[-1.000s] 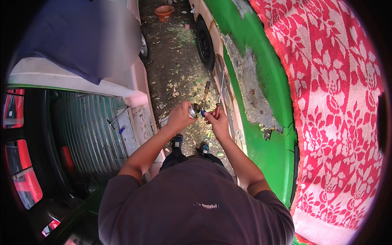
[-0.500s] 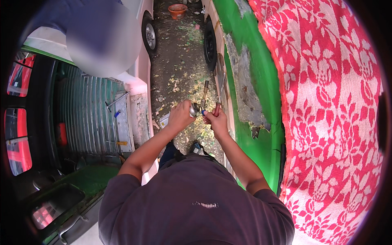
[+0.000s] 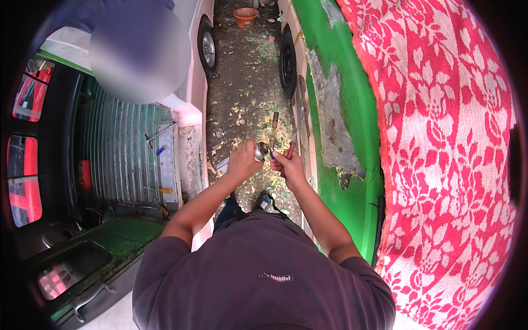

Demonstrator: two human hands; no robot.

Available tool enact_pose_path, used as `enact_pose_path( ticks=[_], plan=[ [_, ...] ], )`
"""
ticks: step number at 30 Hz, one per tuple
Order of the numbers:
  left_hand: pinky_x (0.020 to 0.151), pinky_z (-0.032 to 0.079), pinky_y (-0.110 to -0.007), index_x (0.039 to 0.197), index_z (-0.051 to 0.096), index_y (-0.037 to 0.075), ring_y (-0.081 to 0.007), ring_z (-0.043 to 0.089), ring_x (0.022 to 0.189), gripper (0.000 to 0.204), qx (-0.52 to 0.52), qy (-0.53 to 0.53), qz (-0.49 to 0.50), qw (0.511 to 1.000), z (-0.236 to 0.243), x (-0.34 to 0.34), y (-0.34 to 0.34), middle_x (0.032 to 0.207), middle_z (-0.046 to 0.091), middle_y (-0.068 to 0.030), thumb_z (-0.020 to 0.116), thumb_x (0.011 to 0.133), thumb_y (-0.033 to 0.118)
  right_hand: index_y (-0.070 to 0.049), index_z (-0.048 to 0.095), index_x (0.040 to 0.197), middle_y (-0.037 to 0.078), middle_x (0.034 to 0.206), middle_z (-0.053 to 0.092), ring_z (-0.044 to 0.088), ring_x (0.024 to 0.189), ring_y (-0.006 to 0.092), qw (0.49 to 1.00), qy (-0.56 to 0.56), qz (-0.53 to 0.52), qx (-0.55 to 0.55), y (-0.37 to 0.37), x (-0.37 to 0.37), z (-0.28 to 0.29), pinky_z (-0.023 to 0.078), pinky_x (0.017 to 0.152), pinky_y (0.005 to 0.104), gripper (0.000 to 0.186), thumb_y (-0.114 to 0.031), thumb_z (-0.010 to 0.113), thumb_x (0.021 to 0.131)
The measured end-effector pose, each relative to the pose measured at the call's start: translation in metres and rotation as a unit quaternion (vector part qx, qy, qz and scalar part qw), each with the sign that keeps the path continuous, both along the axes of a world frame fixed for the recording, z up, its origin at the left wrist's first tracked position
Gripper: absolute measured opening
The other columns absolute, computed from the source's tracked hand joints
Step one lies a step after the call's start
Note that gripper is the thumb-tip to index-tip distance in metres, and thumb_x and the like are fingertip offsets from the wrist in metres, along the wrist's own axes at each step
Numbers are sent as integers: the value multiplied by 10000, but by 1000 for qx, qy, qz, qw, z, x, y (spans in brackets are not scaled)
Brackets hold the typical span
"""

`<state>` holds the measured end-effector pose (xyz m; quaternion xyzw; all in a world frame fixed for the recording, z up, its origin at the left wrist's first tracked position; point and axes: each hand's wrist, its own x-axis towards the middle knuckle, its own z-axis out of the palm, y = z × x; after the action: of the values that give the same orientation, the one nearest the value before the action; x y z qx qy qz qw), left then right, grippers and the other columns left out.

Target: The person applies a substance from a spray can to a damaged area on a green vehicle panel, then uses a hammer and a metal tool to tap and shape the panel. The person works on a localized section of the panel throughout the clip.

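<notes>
My left hand (image 3: 242, 161) is closed around a silver can (image 3: 258, 153). Beside the can's end, a brass-coloured tube with a dark tip (image 3: 274, 124) points away from me; together they look like a gas blowtorch. At the tube's near end is a small blue knob (image 3: 272, 155), with the fingertips of my right hand (image 3: 289, 168) against it. That same hand, closed, also holds a screwdriver by its reddish handle (image 3: 291, 148); its thin shaft is hard to make out. Both hands are close together in front of my body, above the ground.
On my left, an open vehicle has a ribbed floor (image 3: 124, 146) carrying a T-shaped tool (image 3: 151, 140) and a yellow-handled tool (image 3: 164, 190). Peeling green bodywork (image 3: 344, 126) and a red-and-white patterned cloth (image 3: 440, 165) flank my right. An orange basin (image 3: 245, 17) stands farther along the leaf-strewn ground (image 3: 242, 88).
The view has shifted slightly. My right hand has turned a little with the screwdriver, whose shaft shows less clearly now. My left hand keeps its hold on the can.
</notes>
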<state>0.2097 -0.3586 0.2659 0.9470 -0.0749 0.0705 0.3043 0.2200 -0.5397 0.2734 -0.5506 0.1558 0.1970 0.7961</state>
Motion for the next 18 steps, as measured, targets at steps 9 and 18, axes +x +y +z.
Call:
enact_pose_path(
  ticks=[9,18],
  plan=[
    [831,464,-452,1093,441,53,-369,583,991,578,-15,0,3,1000,-4,3,14,1007,578,-166,809,668,188,-94,422,883,144,826,652,659,695,219,999,-4,2,36,14,8,-4,542,599,303,260,-39,677,882],
    [818,461,-443,1068,447,42,-364,582,960,559,-22,-34,2,999,-7,7,26,970,572,-164,806,658,167,-97,439,855,149,844,653,653,723,209,988,93,-24,124,23,12,-6,542,610,284,237,-33,664,888]
  ],
)
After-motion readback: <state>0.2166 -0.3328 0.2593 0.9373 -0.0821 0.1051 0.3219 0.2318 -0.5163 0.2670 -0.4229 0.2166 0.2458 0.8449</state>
